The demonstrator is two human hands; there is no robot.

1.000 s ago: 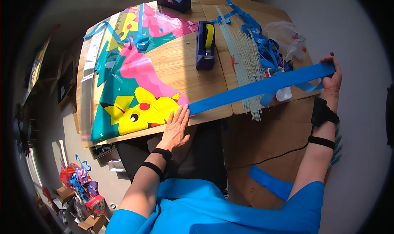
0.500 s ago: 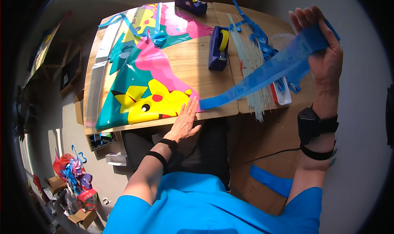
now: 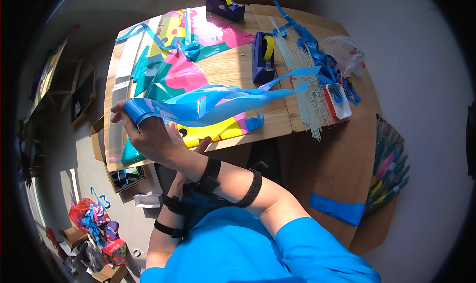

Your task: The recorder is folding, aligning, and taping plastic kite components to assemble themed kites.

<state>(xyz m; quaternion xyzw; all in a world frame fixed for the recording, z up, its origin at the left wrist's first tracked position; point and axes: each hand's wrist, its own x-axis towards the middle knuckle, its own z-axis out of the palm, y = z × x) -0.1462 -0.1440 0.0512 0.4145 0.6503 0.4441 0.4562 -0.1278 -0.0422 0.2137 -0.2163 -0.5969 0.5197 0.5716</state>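
The right hand (image 3: 151,138) has swung from high over the right of the tabletop (image 3: 233,77) to its left side, carrying the blue ribbon (image 3: 208,107) with it, and that forearm now crosses over the left one. Marks on the red package (image 3: 115,252) on the floor are too small to read. The ribbon loops over the right hand, whose bent fingers hold it, and streams rightward above the printed film (image 3: 184,74), its loose tails reaching over the pale thin sticks (image 3: 302,79). The left hand (image 3: 176,136) lies partly hidden behind the right wrist, over the film's yellow part near the front edge; whether it holds anything cannot be told. Half a second ago it lay flat near the film's right corner, with the ribbon drawn out from there; a short blue end (image 3: 255,123) shows at that corner now.
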